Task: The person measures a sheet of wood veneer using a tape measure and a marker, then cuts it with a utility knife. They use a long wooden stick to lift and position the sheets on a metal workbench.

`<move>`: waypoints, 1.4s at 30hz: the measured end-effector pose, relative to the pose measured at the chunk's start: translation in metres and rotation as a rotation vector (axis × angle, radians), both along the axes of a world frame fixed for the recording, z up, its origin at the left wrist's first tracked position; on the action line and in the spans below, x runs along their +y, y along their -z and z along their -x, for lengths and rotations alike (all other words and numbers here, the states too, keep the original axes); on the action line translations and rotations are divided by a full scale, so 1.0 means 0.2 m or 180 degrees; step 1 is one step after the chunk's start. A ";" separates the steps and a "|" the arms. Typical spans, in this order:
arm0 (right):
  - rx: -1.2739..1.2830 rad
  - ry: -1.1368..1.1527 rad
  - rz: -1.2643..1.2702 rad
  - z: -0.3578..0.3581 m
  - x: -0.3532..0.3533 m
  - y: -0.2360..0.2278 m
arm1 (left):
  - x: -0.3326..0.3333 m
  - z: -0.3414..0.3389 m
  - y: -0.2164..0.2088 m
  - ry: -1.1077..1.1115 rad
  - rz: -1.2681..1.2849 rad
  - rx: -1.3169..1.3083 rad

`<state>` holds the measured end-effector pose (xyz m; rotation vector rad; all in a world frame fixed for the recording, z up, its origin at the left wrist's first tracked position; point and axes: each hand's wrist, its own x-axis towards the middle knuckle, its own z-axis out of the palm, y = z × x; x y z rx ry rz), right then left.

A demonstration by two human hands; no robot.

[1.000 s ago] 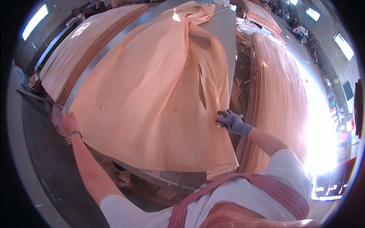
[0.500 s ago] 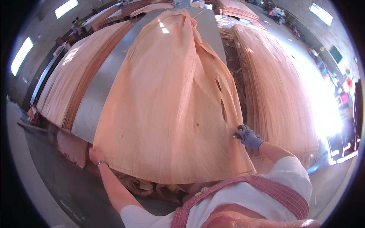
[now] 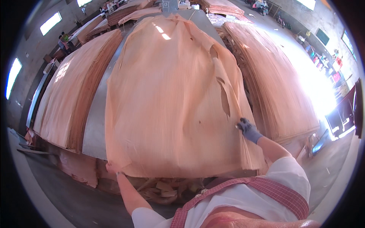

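Note:
A large, thin sheet of wood veneer (image 3: 167, 102) spreads over the grey table (image 3: 96, 133) in front of me. Slits and torn holes run down its right side, and its right edge is folded and wavy. My left hand (image 3: 113, 167), bare with a band at the wrist, is closed on the near left corner of the sheet. My right hand (image 3: 248, 128), in a grey-blue glove with dark fingertips, grips the sheet near its right edge; the exact hold of its fingers is partly hidden.
Veneer stacks stand on the left (image 3: 72, 95) and on the right (image 3: 270, 83) of the table. Veneer scraps (image 3: 165, 189) lie below the near edge. A concrete column (image 3: 170, 5) rises at the far end. People (image 3: 64, 42) are at the far left.
The sheet has spread wider and flatter, its middle fold easing out. My left hand has moved right and nearer with its corner. My right hand has shifted slightly.

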<state>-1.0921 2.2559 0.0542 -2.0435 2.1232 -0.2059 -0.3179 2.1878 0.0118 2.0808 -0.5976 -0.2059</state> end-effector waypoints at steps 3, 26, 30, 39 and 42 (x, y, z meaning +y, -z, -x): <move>0.0020 0.0022 0.0185 -0.04 -0.46 0.05 | -0.31 0.02 -0.08 0.0096 -0.0216 -0.0341; 0.1868 0.0790 -0.0386 -0.30 -0.72 -0.08 | -1.13 -0.87 0.16 0.1419 -0.0388 0.1587; 0.2247 0.0469 -0.0444 -0.40 -0.45 -0.13 | -0.85 -0.92 0.13 0.1219 -0.0528 -0.0323; 0.2768 -0.0028 -0.1052 -0.23 -0.19 -0.10 | -0.77 -0.21 -0.30 0.2305 -0.2031 -0.2247; 0.2273 -0.0141 -0.0690 -0.25 -0.17 -0.24 | -0.82 -0.44 -0.12 0.2399 -0.1599 -0.1931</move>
